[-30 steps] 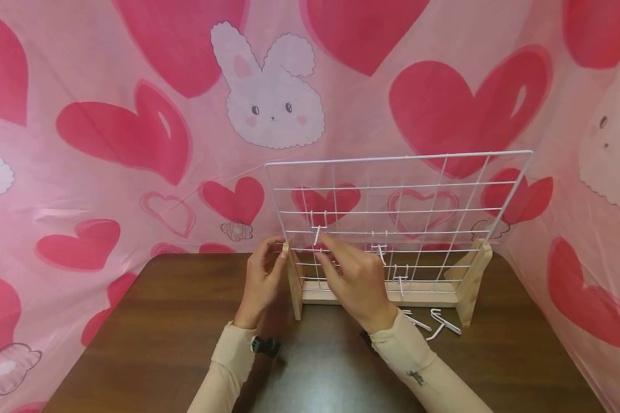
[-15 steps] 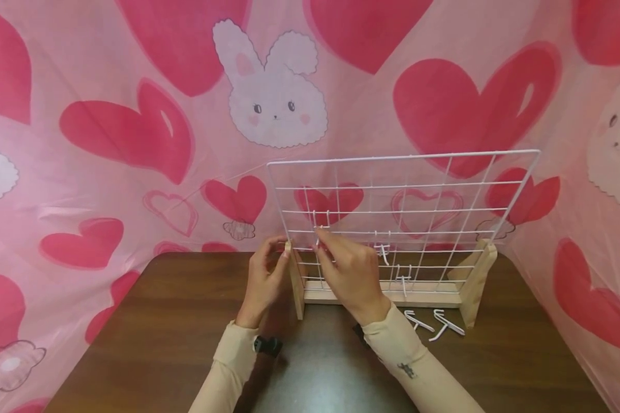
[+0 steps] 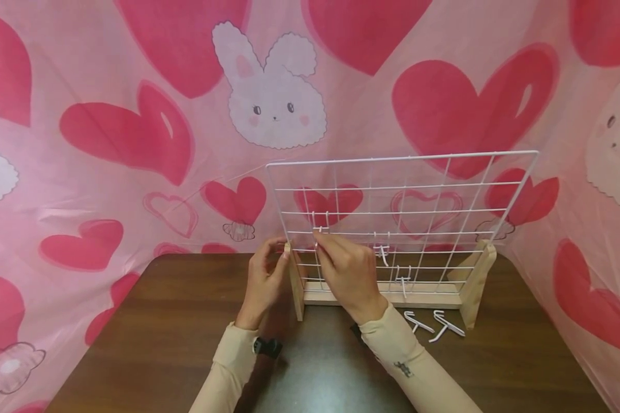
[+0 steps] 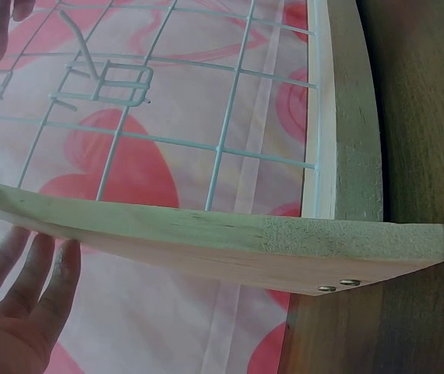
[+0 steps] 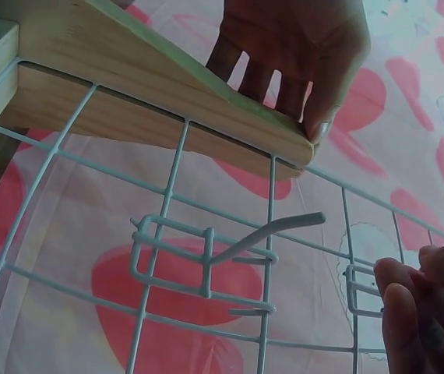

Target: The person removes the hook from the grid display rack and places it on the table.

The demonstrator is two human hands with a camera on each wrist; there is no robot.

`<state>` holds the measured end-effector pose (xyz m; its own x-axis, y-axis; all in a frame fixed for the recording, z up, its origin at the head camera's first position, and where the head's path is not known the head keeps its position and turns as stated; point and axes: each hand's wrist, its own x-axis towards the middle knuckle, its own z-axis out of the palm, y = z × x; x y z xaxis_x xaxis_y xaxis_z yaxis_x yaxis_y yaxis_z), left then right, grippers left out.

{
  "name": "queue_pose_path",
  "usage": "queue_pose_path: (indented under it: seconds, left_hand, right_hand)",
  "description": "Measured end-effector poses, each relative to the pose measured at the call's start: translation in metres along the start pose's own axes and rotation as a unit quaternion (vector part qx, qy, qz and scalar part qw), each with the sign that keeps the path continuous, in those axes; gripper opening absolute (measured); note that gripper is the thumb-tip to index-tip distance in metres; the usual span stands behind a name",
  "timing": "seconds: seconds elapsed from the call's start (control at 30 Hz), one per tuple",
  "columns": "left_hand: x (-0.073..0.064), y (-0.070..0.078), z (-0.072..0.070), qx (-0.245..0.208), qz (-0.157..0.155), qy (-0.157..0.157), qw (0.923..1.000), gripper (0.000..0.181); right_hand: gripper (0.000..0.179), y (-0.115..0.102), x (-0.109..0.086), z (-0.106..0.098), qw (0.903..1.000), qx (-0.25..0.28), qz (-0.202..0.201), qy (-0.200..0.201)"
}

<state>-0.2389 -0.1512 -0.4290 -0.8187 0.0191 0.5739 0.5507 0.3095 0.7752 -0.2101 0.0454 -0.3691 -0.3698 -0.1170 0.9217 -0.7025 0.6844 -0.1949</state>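
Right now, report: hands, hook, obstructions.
Left hand grips wooden side post. Right hand pinches uppermost hook on wire grid. Two loose hooks on table; no obstruction visible.

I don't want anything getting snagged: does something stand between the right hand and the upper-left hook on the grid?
Nothing visible does. The right hand has its fingers at the prong of the upper-left hook, and the wire grid lies behind that hook, not between them.
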Motion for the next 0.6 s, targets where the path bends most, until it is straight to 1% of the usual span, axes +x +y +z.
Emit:
queue_pose_path:
  seconds: [0.13, 0.4, 0.6]
  left_hand:
    - [-0.0004, 0.0007, -0.0006, -0.001, -0.001, 0.001, 1.0, 0.027]
    - [-0.0004, 0.0008, 0.0001, -0.012, 0.001, -0.002, 0.9999, 0.027]
    - [0.0004, 0.0005, 0.0002, -0.022, 0.002, -0.003, 0.9998, 0.028]
  right_hand:
    - [0.019, 0.0006, -0.0001, 0.0001, 1.0, 0.005, 0.0, 0.004]
    - [0.016, 0.0052, 0.0018, -0.0023, 0.9995, 0.02, 0.0, 0.024]
    - [0.019, 0.0083, 0.0023, -0.0024, 0.9984, 0.041, -0.008, 0.038]
